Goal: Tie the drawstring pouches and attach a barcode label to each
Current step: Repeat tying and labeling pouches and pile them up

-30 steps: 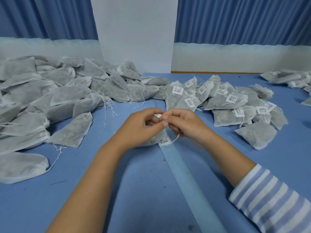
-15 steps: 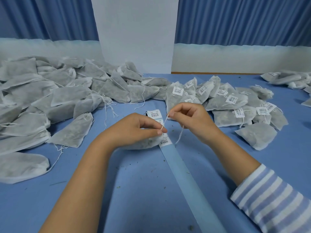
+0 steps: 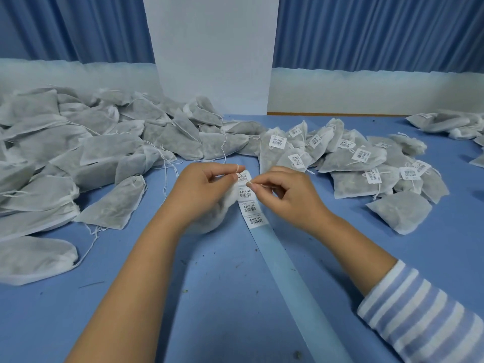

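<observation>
A white fabric drawstring pouch (image 3: pixel 221 213) lies on the blue table under my left hand (image 3: pixel 207 191), which pinches its neck, with the white drawstring looped round the forefinger. My right hand (image 3: pixel 285 195) pinches the string's free end just to the right, fingertips almost touching the left hand's. Between the hands runs a backing strip (image 3: pixel 285 279) with several barcode labels (image 3: pixel 251 205) at its far end. Most of the pouch is hidden by my left hand.
A large heap of unlabelled pouches (image 3: pixel 86 158) fills the left of the blue table (image 3: pixel 209 297). Labelled pouches (image 3: pixel 361 163) are piled to the right, with more pouches (image 3: pixel 450 125) at the far right edge. A white pillar and blue curtains stand behind.
My right hand drew the string up and to the right, then came back in close to the left hand. The string now loops round my left forefinger. More labels on the strip show.
</observation>
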The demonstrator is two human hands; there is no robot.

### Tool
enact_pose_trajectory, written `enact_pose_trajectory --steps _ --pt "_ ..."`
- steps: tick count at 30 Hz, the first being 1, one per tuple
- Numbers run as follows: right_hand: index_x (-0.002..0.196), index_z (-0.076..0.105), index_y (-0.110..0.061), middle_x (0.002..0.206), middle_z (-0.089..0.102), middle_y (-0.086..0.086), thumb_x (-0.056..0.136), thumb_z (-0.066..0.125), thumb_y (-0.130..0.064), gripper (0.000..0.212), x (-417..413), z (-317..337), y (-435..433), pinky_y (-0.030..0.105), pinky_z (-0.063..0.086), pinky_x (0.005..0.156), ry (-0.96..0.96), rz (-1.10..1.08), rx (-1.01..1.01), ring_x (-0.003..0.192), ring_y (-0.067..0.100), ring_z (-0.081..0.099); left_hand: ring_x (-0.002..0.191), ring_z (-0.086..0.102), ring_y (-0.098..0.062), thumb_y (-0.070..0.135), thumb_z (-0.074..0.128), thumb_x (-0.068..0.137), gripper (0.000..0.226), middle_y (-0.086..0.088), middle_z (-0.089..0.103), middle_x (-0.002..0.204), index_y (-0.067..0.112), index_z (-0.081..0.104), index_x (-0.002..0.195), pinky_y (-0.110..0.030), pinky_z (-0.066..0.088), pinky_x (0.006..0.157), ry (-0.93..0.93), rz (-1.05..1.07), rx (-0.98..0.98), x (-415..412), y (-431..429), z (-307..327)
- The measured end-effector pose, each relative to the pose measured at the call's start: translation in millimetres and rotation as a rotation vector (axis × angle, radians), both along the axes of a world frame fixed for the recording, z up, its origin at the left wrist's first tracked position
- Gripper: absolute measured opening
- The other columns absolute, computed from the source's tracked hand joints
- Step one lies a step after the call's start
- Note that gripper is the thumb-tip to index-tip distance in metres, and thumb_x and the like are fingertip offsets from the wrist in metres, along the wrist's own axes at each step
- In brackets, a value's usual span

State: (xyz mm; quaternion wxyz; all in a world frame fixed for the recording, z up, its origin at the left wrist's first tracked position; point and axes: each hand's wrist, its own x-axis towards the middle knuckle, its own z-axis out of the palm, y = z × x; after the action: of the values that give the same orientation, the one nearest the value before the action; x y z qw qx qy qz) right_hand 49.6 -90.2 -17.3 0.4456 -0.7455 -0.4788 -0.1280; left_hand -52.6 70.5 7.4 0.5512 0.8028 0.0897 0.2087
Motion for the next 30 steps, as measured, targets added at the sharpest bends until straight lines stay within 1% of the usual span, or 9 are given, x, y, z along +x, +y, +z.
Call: enact_pose_trajectory --steps 2,5,9,11,15,19,23,26,30 --pt "0.087 0.076 -0.011 0.068 0.054 -0.003 0.085 0.071 -0.009 0.006 1 2 -2 0.010 0.032 0.059 -0.067 -0.036 0.067 0.059 0.001 0.044 0.072 0.062 0.008 0.011 0.064 0.094 0.022 0.015 0.076 0.091 0.029 0.076 0.093 -0.004 0.042 0.065 0.033 -0.025 0.016 -2 -2 0" --pt "0.086 0.076 -0.014 0.071 0.055 -0.002 0.084 0.071 -0.015 0.006 4 4 -5 0.010 0.031 0.059 -0.112 -0.087 0.114 0.057 0.003 0.042 0.076 0.058 -0.014 0.015 0.065 0.092 0.020 -0.006 0.076 0.095 0.029 0.079 0.086 -0.024 0.042 0.071 0.138 -0.100 0.049 -4 -7 1" --pt "0.088 0.077 -0.021 0.081 0.058 -0.003 0.085 0.073 -0.015 0.007 5 3 -5 0.010 0.036 0.062 0.014 -0.007 0.106 0.068 0.001 0.053 0.078 0.066 0.003 0.015 0.068 0.091 0.024 0.015 0.075 0.081 0.031 0.079 0.078 -0.004 0.042 0.070 0.150 -0.201 0.068 -3 -11 3" --pt "0.089 0.076 -0.023 0.086 0.063 -0.003 0.086 0.073 -0.015 0.009 5 2 -2 0.011 0.039 0.064 0.209 0.042 0.091 0.074 0.001 0.056 0.074 0.061 0.001 0.017 0.066 0.091 0.029 0.006 0.072 0.077 0.034 0.077 0.070 -0.007 0.042 0.069 0.157 -0.213 0.048 -3 -11 2" --pt "0.103 0.072 -0.019 0.098 0.069 -0.006 0.089 0.069 -0.012 0.016 4 2 1 0.014 0.048 0.078 0.472 0.077 0.036 0.087 0.000 0.062 0.077 0.061 -0.002 0.023 0.071 0.087 0.012 -0.006 0.073 0.082 0.020 0.079 0.078 -0.012 0.045 0.073 0.153 -0.227 -0.082 -2 -10 0" --pt "0.091 0.069 -0.018 0.088 0.065 -0.004 0.088 0.066 -0.003 0.016 3 11 -2 0.024 0.048 0.069 0.622 0.047 0.152 0.082 0.011 0.058 0.079 0.066 0.000 0.020 0.071 0.087 0.015 0.005 0.077 0.085 0.027 0.081 0.079 -0.007 0.046 0.067 0.110 -0.207 -0.192 -1 -7 0" --pt "0.080 0.069 -0.017 0.081 0.064 0.006 0.087 0.063 0.003 0.022 0 16 -4 0.021 0.042 0.062 0.624 0.118 0.126 0.075 0.014 0.052 0.086 0.068 -0.004 0.023 0.073 0.086 0.010 0.002 0.077 0.087 0.029 0.080 0.081 -0.009 0.049 0.072 0.069 -0.197 -0.233 0 -5 -2" --pt "0.088 0.072 -0.011 0.078 0.073 -0.005 0.088 0.063 0.003 0.017 -5 16 -4 0.010 0.044 0.062 0.605 0.215 0.091 0.072 0.003 0.062 0.090 0.067 -0.004 0.026 0.069 0.087 0.011 0.001 0.077 0.089 0.027 0.077 0.079 -0.012 0.048 0.082 0.044 -0.223 -0.227 0 -6 -2" --pt "0.092 0.071 -0.006 0.074 0.073 -0.013 0.086 0.068 0.001 0.009 -3 12 -4 0.007 0.045 0.062 0.604 0.216 0.128 0.069 -0.006 0.063 0.088 0.068 -0.004 0.024 0.061 0.088 0.021 0.000 0.077 0.088 0.028 0.075 0.072 -0.010 0.047 0.076 0.044 -0.225 -0.217 0 -6 -2"
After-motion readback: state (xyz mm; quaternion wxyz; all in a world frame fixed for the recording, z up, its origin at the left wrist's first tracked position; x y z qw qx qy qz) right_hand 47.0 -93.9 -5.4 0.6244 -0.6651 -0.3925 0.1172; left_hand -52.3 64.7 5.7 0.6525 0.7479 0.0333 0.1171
